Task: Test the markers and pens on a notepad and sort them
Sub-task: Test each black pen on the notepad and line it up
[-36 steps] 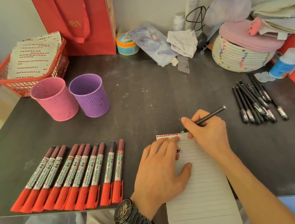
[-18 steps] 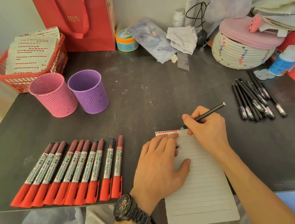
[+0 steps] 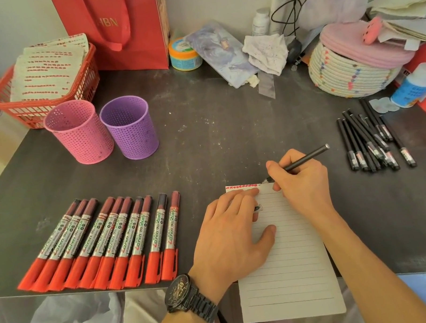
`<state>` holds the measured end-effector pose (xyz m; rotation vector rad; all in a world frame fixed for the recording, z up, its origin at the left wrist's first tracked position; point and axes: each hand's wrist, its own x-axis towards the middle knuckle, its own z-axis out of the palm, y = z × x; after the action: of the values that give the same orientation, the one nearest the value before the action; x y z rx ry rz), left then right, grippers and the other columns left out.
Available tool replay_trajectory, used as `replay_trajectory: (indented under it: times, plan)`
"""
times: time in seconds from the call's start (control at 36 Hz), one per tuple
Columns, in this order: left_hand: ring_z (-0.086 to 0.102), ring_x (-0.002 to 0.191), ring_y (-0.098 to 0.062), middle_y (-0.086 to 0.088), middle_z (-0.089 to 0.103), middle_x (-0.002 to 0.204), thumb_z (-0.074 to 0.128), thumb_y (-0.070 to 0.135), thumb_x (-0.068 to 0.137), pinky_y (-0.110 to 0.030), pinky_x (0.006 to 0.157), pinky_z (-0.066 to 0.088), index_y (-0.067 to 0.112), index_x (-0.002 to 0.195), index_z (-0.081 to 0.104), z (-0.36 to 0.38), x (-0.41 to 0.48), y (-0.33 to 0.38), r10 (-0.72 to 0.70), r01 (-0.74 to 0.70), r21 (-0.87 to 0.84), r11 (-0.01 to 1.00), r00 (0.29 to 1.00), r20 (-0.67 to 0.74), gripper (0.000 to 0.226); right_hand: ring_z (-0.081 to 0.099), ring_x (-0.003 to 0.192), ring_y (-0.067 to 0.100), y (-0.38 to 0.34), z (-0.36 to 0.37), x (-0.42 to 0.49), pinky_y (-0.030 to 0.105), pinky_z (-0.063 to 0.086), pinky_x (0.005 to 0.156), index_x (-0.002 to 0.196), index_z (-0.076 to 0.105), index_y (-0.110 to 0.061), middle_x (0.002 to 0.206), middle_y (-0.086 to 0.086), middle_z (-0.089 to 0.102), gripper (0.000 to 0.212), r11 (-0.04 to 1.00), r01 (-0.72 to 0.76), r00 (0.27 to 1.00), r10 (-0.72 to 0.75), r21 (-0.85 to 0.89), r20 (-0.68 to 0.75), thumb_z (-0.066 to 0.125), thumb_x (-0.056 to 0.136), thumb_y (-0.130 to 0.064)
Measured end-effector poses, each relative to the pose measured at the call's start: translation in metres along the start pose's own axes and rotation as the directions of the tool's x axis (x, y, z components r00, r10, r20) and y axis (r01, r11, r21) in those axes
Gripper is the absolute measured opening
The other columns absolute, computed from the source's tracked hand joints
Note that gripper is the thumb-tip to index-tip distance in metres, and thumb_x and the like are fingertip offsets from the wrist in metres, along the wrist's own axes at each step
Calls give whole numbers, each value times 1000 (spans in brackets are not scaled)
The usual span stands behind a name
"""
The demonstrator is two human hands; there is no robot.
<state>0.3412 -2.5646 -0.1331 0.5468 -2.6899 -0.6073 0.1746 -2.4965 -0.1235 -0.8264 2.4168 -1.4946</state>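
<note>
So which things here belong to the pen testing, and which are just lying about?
In the job: black pen in the right hand, notepad under the left hand, row of red markers, pile of black pens, pink cup, purple cup.
Lying about: red gift bag, red basket of papers, rope basket, blue bottle, crumpled tissue.

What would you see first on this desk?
The row of red markers catches the eye first, side by side at the near left edge of the table. Beside them, the right hand grips a black pen at the notepad while the left hand presses it flat.
</note>
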Motion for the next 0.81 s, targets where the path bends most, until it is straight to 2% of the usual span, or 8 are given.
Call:
replay_trajectory:
  times: [0.11,0.22,0.36,0.42,0.5,0.64,0.72,0.81]
  plan:
    - [44,129,-10,15,53,140,48,58,88,-33,109,35,35,91,33,0,0,0,4,-4,3,1000,1000,-11,28,62,52,-2,-1,-1,0,9,42,56,68,60,-21,53,-6,67,25,1000,-23,1000,23,0,9,70,90,-28]
    - [45,129,-10,15,53,140,48,58,88,-33,109,36,36,90,32,0,0,1,-1,1,-8,1000,1000,-11,28,61,52,-1,-2,0,0,19,43,60,67,60,-21,53,-7,67,26,1000,-20,1000,20,-8,3,69,90,-27]
    - [44,130,-8,15,54,139,42,52,93,-33,110,34,35,92,32,-4,-1,2,-18,18,-51,999,1000,7,19,61,50,3,-2,-2,0,19,47,61,69,60,-22,56,-6,68,32,999,-10,998,13,51,-62,70,92,-42]
    - [43,130,-6,15,54,139,36,45,97,-30,111,31,33,93,39,-5,-1,1,-37,37,-86,996,999,6,13,59,48,4,-2,-4,0,15,46,58,70,60,-21,56,-3,67,36,993,-22,996,31,114,-85,69,91,-49]
    - [43,127,-2,16,55,137,27,39,102,-22,110,26,26,103,52,-6,-1,-1,-65,64,-145,987,998,1,29,58,49,8,-1,-5,-1,21,48,59,72,59,-22,57,1,67,38,981,-43,994,62,191,-95,62,92,-55]
    - [46,116,2,21,55,122,28,42,105,-20,99,36,30,115,53,-6,1,-5,-95,89,-214,973,995,-19,30,53,46,19,-6,-12,0,29,39,47,77,64,-20,64,10,68,25,871,-82,993,114,484,-36,53,88,-39]
    - [46,110,1,25,53,115,32,43,104,-20,93,39,33,113,55,-4,2,-7,-109,94,-234,968,993,-50,27,55,46,22,-10,-18,-2,29,41,46,92,62,-14,77,12,73,18,856,-54,996,80,515,-29,48,92,-26]
    - [47,108,-1,25,51,113,34,43,103,-14,88,39,34,117,58,-4,2,-9,-119,98,-234,967,990,-77,29,56,45,21,-15,-24,-10,26,44,45,95,56,-16,84,13,76,10,848,-11,998,41,530,-45,51,95,-24]
